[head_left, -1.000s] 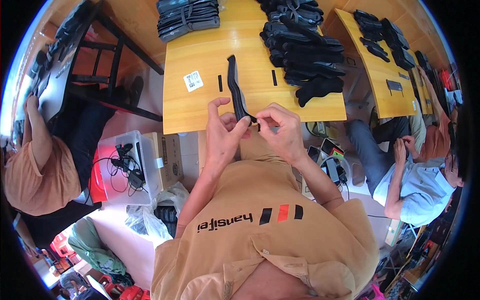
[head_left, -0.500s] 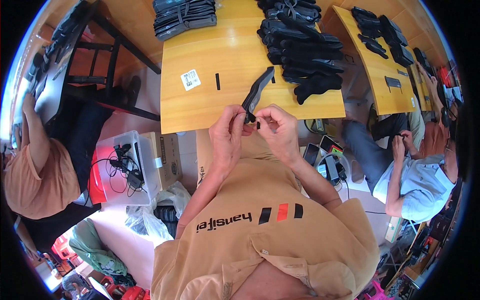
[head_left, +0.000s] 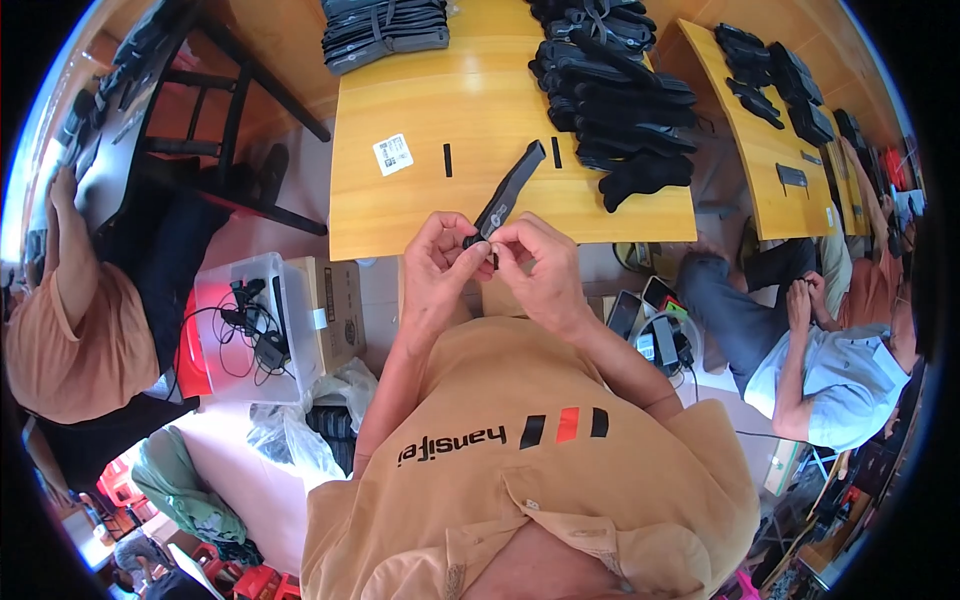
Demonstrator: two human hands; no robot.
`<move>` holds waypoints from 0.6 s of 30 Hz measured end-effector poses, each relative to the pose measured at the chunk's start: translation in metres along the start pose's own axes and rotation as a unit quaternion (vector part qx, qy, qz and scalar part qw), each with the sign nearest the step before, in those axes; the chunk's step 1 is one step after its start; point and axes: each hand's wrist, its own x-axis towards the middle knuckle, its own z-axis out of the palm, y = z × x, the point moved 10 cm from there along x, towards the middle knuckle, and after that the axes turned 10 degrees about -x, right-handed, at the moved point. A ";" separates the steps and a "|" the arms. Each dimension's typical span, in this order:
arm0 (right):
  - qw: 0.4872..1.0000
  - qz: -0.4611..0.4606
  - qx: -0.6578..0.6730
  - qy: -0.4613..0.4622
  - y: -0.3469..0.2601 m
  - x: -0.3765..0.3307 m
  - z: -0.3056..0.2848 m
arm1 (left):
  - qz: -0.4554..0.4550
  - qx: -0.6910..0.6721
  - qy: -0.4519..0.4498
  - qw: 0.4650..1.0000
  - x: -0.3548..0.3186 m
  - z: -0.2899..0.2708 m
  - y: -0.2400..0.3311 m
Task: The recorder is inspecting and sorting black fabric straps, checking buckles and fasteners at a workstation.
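A dark grey fabric strap [head_left: 513,188] with a pale printed mark is in my hands, over the near edge of the yellow wooden table [head_left: 375,220]. My left hand [head_left: 435,268] pinches its dark lower end between thumb and fingers. Close beside it, my right hand [head_left: 543,265] has thumb and fingertips pinched together at the same end, on a small black piece partly hidden by the fingers. The strap's free end slants up and right over the tabletop. Two short black strips [head_left: 448,160] lie flat on the table beyond my hands.
A tied bundle of dark straps [head_left: 385,38] lies at the table's far left, and a pile of black fabric pieces [head_left: 625,105] at right. A white label [head_left: 393,155] is on the tabletop. A clear bin with cables [head_left: 255,335] stands left below; people sit on both sides.
My hands have come closer together at the strap's lower end. The strap has turned, showing more of its flat printed face. The whole view has shifted slightly.
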 end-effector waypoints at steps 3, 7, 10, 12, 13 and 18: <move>1.000 -0.008 -0.010 0.000 0.000 -0.002 0.003 | -0.022 0.007 -0.005 1.000 0.001 -0.002 -0.006; 0.996 -0.050 -0.069 0.013 -0.005 -0.004 0.005 | -0.035 -0.006 0.006 0.999 0.002 -0.003 -0.007; 0.993 -0.070 -0.095 0.019 -0.008 -0.005 0.005 | -0.039 0.000 0.010 0.999 0.003 -0.004 -0.007; 0.991 -0.076 -0.106 0.021 -0.009 -0.005 0.006 | -0.041 0.006 0.008 0.999 0.003 -0.003 -0.007; 0.991 -0.077 -0.107 0.023 -0.008 -0.006 0.006 | -0.040 0.007 0.007 0.999 0.003 -0.003 -0.007; 0.991 -0.078 -0.107 0.025 -0.007 -0.006 0.005 | -0.045 0.010 0.007 0.999 0.002 -0.003 -0.007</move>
